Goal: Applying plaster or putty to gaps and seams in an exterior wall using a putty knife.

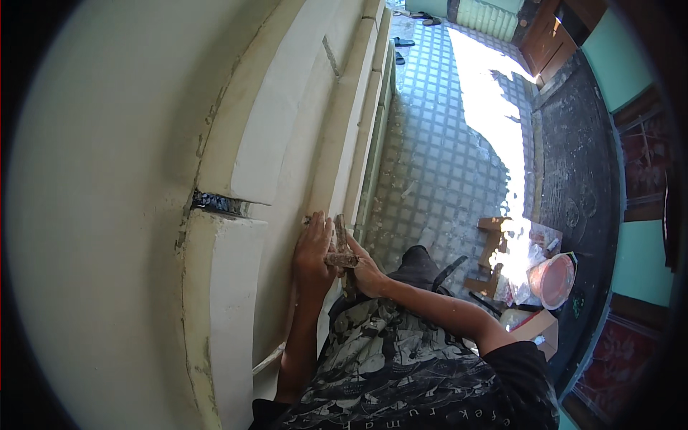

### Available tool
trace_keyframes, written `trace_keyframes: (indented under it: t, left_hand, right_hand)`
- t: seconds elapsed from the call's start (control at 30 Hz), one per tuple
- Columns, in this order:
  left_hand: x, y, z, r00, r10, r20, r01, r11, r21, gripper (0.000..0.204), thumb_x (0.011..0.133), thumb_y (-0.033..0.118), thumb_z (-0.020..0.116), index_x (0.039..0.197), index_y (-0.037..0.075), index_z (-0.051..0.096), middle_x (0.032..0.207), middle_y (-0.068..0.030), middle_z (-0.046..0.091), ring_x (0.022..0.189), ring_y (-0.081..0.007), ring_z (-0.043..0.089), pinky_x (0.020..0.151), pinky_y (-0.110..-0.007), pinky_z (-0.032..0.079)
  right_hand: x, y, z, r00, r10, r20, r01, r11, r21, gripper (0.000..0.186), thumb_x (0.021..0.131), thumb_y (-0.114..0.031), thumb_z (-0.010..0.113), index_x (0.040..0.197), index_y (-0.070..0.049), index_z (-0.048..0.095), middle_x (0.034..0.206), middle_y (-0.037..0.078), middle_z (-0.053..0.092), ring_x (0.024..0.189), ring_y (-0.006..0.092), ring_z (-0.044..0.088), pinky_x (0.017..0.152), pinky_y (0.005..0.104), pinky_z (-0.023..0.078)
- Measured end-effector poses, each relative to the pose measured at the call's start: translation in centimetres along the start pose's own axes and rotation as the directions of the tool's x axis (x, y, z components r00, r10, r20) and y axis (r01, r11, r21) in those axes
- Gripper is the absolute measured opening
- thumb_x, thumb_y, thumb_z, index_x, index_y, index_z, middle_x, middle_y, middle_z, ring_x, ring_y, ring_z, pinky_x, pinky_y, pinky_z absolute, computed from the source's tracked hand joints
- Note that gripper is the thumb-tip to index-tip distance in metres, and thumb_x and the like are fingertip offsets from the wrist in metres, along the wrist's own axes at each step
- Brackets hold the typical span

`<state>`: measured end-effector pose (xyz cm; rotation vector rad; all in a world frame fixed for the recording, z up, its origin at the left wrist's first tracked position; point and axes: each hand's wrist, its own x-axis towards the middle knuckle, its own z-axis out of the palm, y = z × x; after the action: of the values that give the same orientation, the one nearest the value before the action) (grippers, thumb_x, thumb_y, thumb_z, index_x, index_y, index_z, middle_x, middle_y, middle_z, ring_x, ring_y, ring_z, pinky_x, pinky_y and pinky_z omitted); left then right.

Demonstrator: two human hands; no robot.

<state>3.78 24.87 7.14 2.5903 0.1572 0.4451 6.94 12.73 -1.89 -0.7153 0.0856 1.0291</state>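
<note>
My left hand [313, 247] lies against the cream moulding [334, 161], its fingers stretched out and pointing up along it. The thumb side sits close to a worn trowel-like tool [342, 259], which has a rough round handle and a narrow, stained blade seen nearly edge on. My right hand [368, 274] grips this tool from the right, beside the blade; some of its fingertips are hidden behind the tool. The moulding runs in long stepped ledges past both hands.
Left of the moulding, a thick cream band on the wall [236, 287] has a dark gap [218, 203] across it. At right stand a pink bucket [552, 281], a wooden stool-like piece [491, 233] and a cardboard box [539, 331]. Sandals [404, 42] lie on the tiled floor [430, 150].
</note>
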Motion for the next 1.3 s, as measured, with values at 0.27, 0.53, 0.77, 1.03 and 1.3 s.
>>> trace_keyframes:
  t: [0.27,0.53,0.77,1.03,1.3]
  left_hand:
    - [0.3,0.4,-0.3,0.999,-0.045,0.029,0.049,0.991,-0.121,0.044,0.085,0.004,0.054,0.129,-0.002,0.058,0.138,-0.0223,0.053,0.134,-0.0345,0.046,0.111,-0.045,0.034]
    - [0.9,0.4,-0.2,0.999,-0.046,0.021,0.047,0.995,-0.087,0.043,0.082,-0.002,0.056,0.124,-0.001,0.062,0.134,-0.0206,0.057,0.13,-0.0342,0.05,0.107,-0.045,0.039]
    - [1.2,0.4,0.2,0.999,-0.026,0.034,0.026,0.999,0.019,0.044,0.076,-0.002,0.058,0.119,0.002,0.064,0.133,-0.0196,0.058,0.128,-0.0354,0.053,0.104,-0.048,0.042]
    - [1.5,0.2,0.6,0.994,-0.077,0.082,0.067,0.991,0.112,0.035,0.076,-0.004,0.057,0.108,0.004,0.065,0.132,-0.022,0.058,0.124,-0.0426,0.054,0.098,-0.052,0.045]
    - [0.8,0.3,0.3,0.964,-0.184,0.194,0.152,0.974,0.169,0.023,0.081,0.001,0.061,0.103,0.008,0.066,0.132,-0.0218,0.058,0.126,-0.0426,0.052,0.1,-0.053,0.043]
  right_hand:
    - [2.2,1.5,-1.2,0.997,-0.065,0.043,0.066,0.998,-0.015,0.066,0.104,-0.03,0.047,0.158,-0.027,0.009,0.089,-0.003,0.048,0.075,0.0079,0.048,0.067,0.0249,0.046]
    - [5.7,0.5,-2.1,0.991,-0.035,-0.133,0.037,0.999,0.017,0.043,0.102,-0.053,0.039,0.11,-0.012,0.048,0.08,-0.003,0.043,0.061,0.0075,0.042,0.054,0.0248,0.036]
    - [10.3,-3.9,-2.6,0.973,-0.114,-0.2,0.099,0.992,-0.082,0.049,0.101,-0.057,0.038,0.096,-0.01,0.049,0.071,-0.003,0.039,0.053,0.0075,0.037,0.05,0.0239,0.033]
    - [16.6,-10.7,-4.1,0.958,-0.149,-0.246,0.131,0.987,-0.089,0.042,0.105,-0.047,0.036,0.085,-0.013,0.049,0.066,-0.008,0.034,0.054,0.0028,0.028,0.046,0.0223,0.024]
    - [24.4,-16.3,-6.7,0.857,-0.394,-0.333,0.227,0.868,-0.442,0.053,0.106,-0.045,0.03,0.077,-0.003,0.047,0.062,0.004,0.043,0.057,0.0151,0.04,0.054,0.0342,0.036]
